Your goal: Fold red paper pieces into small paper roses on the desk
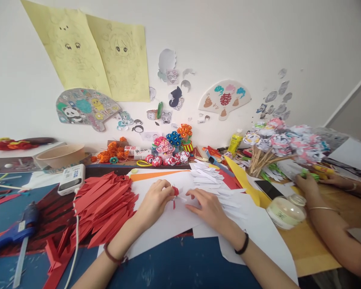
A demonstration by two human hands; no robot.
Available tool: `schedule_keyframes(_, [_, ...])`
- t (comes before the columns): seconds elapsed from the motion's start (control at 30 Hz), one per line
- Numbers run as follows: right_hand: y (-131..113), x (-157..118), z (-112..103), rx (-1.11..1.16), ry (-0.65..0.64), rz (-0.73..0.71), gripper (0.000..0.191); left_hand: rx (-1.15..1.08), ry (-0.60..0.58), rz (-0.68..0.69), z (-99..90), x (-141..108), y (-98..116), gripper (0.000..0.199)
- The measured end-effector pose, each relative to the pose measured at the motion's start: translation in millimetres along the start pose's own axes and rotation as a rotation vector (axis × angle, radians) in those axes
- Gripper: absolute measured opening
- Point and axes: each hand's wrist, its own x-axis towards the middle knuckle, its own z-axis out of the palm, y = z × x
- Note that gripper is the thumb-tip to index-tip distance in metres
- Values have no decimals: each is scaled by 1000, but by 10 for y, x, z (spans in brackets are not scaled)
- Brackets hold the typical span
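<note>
My left hand pinches a small red and white folded paper piece between thumb and fingertips, above white paper sheets. Just to its right is my right hand, its thumb and fingers apart and nothing plainly held; white paper ends lie close to its fingertips. Red folded paper strips are heaped left of my left hand. Beyond my right hand lies a stack of white folded strips. Several finished red and white paper balls sit at the back.
A blue glue gun and a white power bank with a cable are at the left. To the right stand a glass jar, a phone and a bunch of paper flowers. Another person's hands work at the far right.
</note>
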Motion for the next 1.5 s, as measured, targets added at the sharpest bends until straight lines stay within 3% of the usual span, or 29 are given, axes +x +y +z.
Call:
schedule_keyframes(0.2, [-13,-22,96,-104,-68,-234,22,-43,-4,7,153,-18,-28,11])
schedule_keyframes(0.33, [-18,-34,118,-114,-78,-304,23,-54,16,-23,177,-5,-37,12])
schedule_keyframes(0.5, [-27,-40,130,-115,-17,-281,21,112,75,79,103,-27,26,24])
schedule_keyframes(0.63, [-40,-42,146,-99,71,-234,22,432,-47,273,109,-76,183,19])
schedule_keyframes(0.9, [-57,-59,136,-8,53,-245,28,635,-2,327,252,-139,265,18])
schedule_keyframes(1.07, [-73,-37,29,99,8,-240,22,521,13,346,160,-125,221,21])
schedule_keyframes(1.23, [-48,-9,-3,115,60,-228,19,364,13,295,89,-102,204,27])
schedule_keyframes(1.5, [-19,-6,44,97,110,-245,20,218,59,278,166,-112,131,23])
